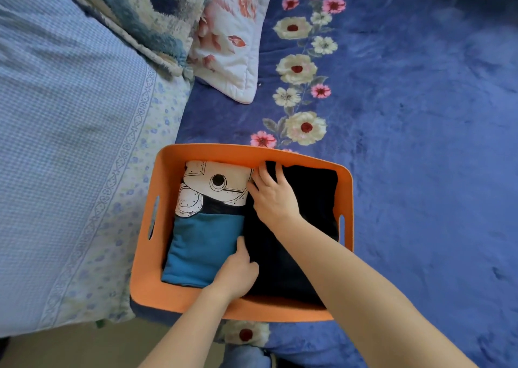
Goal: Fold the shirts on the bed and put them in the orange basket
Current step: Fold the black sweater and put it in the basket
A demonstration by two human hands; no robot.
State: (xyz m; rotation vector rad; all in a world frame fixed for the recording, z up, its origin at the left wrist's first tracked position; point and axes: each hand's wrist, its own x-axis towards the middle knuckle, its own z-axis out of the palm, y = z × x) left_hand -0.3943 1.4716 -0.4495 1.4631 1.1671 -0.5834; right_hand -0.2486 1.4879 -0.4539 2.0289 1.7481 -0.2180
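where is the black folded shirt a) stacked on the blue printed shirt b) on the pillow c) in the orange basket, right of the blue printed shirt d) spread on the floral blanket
c: the black folded shirt lies in the orange basket beside the blue printed shirt, on its right, not over it.

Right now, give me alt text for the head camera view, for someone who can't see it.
A person's left hand and right hand touch a folded black shirt beside a folded blue printed shirt in an orange basket, which sits on a blue floral blanket.
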